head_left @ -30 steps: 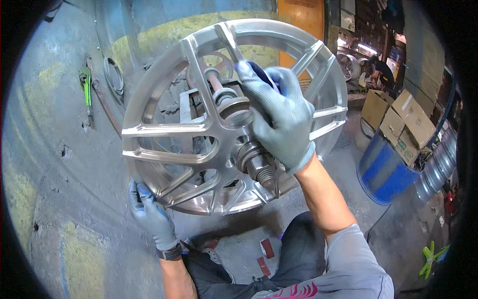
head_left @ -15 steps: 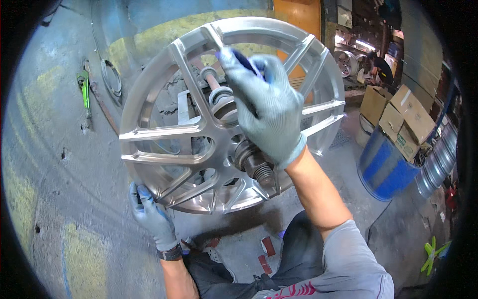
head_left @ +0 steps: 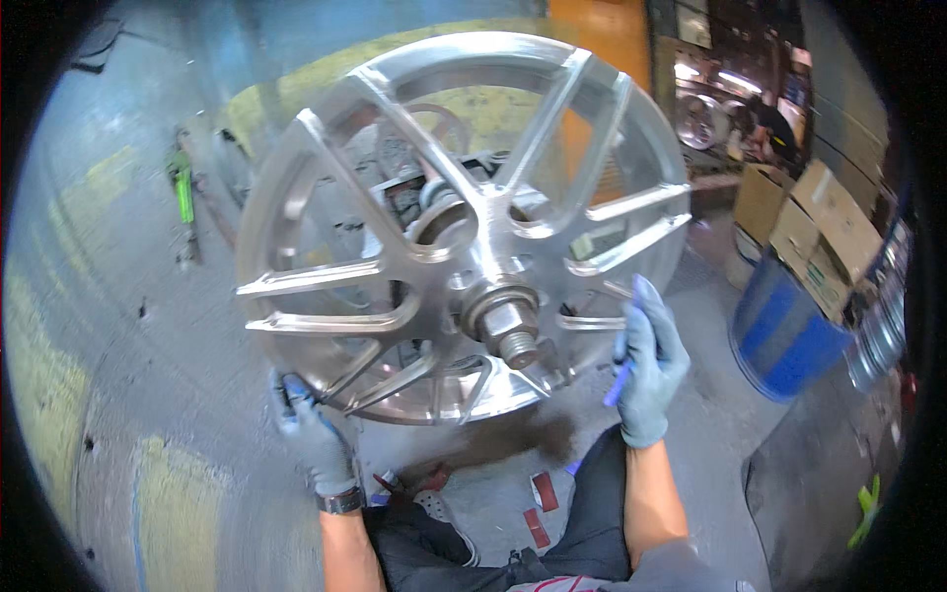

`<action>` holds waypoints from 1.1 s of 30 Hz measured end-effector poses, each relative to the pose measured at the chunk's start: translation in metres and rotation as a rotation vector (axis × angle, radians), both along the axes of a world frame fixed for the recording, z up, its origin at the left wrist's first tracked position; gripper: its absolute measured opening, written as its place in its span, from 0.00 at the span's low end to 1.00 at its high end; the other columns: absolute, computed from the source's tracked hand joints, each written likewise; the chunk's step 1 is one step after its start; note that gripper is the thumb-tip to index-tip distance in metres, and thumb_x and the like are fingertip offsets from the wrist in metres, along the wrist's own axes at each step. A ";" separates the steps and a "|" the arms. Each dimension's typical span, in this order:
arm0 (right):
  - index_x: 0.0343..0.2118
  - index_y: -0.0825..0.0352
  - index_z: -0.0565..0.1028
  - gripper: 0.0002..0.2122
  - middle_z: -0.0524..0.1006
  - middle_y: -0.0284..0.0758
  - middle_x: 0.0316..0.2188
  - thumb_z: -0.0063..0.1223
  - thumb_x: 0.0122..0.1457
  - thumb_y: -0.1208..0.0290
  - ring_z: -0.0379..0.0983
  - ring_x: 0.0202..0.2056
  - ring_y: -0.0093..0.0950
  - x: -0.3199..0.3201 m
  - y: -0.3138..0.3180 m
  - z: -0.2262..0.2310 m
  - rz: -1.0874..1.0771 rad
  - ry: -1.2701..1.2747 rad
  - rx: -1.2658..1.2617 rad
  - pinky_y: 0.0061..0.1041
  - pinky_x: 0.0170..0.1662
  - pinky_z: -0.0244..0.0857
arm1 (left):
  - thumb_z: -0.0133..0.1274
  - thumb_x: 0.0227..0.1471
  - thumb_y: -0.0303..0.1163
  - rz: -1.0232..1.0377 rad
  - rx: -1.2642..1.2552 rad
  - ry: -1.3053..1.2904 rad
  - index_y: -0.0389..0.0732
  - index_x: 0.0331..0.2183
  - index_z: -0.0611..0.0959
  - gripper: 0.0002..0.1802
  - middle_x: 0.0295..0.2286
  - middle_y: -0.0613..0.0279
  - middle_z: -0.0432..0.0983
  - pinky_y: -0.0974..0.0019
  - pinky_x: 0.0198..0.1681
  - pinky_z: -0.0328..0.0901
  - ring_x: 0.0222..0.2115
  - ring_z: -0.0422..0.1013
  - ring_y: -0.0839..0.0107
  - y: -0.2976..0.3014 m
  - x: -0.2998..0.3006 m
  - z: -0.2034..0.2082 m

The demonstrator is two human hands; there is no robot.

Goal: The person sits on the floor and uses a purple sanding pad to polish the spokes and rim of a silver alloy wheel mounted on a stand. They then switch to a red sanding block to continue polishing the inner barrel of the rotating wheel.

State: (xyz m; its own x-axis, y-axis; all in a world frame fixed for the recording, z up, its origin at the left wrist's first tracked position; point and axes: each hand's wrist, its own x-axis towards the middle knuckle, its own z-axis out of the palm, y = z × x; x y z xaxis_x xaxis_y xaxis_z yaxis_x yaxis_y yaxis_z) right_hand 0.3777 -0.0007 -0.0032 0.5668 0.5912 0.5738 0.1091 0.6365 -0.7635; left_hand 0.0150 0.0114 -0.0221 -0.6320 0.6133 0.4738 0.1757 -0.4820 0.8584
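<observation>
A bare silver alloy wheel (head_left: pixel 488 232) with paired spokes fills the middle, tilted toward me. It is mounted on a shaft whose large nut and threaded end (head_left: pixel 515 347) stick out of the hub. My left hand (head_left: pixel 314 441), in a grey glove, has its fingers closed on the wheel's lower left rim. At the lower right, my gloved right hand (head_left: pixel 653 370) pinches a thin purple-blue strip (head_left: pixel 619 385), its fingertips beside a short spoke. The strip's exact kind cannot be made out, and the fingers hide part of it.
Red-brown abrasive pieces (head_left: pixel 536 528) lie on the floor near my feet. On the right stand a blue drum (head_left: pixel 784 335) and cardboard boxes (head_left: pixel 827 232). A green-handled tool (head_left: pixel 182 187) lies at left. Another person (head_left: pixel 774 133) works at the back right.
My right hand has come down from the upper spokes to the lower right of the wheel, keeping the strip. The wheel has turned slightly; my left hand stays at its lower left rim.
</observation>
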 end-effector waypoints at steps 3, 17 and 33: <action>0.65 0.71 0.75 0.19 0.77 0.28 0.34 0.54 0.75 0.70 0.64 0.24 0.11 0.004 -0.002 -0.037 -0.012 0.174 -0.105 0.14 0.25 0.57 | 0.50 0.75 0.44 0.002 -0.065 0.026 0.28 0.65 0.71 0.32 0.55 0.54 0.75 0.63 0.57 0.67 0.52 0.71 0.70 -0.001 -0.002 0.000; 0.67 0.70 0.74 0.20 0.72 0.23 0.29 0.52 0.76 0.69 0.61 0.24 0.11 -0.014 0.003 -0.089 -0.037 0.097 -0.217 0.15 0.25 0.54 | 0.55 0.73 0.41 -0.065 -0.119 -0.171 0.33 0.54 0.81 0.20 0.37 0.71 0.75 0.73 0.38 0.62 0.34 0.65 0.82 -0.001 -0.021 -0.044; 0.67 0.73 0.72 0.20 0.74 0.27 0.35 0.50 0.76 0.73 0.64 0.27 0.11 -0.015 -0.011 -0.086 0.044 0.186 -0.278 0.15 0.27 0.58 | 0.43 0.77 0.46 -0.146 0.113 -0.027 0.32 0.61 0.78 0.28 0.51 0.54 0.79 0.59 0.57 0.69 0.49 0.76 0.70 0.005 -0.061 0.038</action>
